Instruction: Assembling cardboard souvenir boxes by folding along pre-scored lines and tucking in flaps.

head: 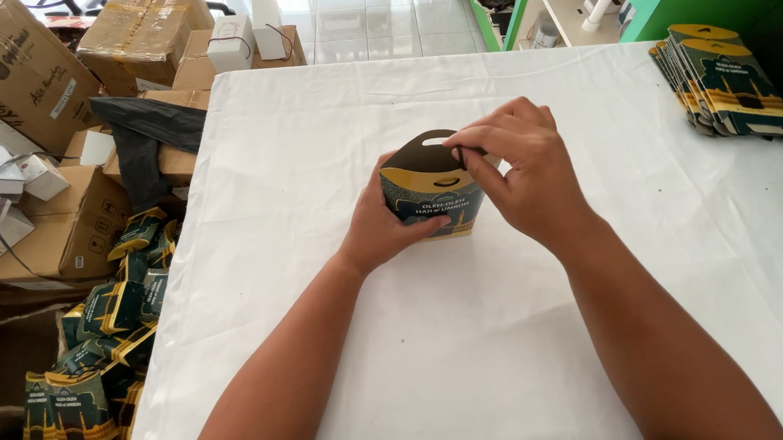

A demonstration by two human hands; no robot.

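Nearest the camera, two bare forearms reach out over a white tablecloth [472, 351]. The left hand [383, 225] is wrapped around the left side and lower front of a small dark green and gold gift box [433, 195] that stands upright on the cloth in the middle of the table; its thumb presses against the box's front face. The right hand [520, 167] comes over the top right, fingers curled and pinching the rounded handle flap with its slot.

The step in hand looks like closing the top of the box, bringing the handle flaps together. The next move probably calls for a steady grip below while the flaps are pressed flush and locked.

Farther off, at the table's right far corner, lies a stack of flat unfolded boxes [727, 82]. On the floor to the left sits a heap of finished boxes [108, 328] among brown cartons [66, 231].
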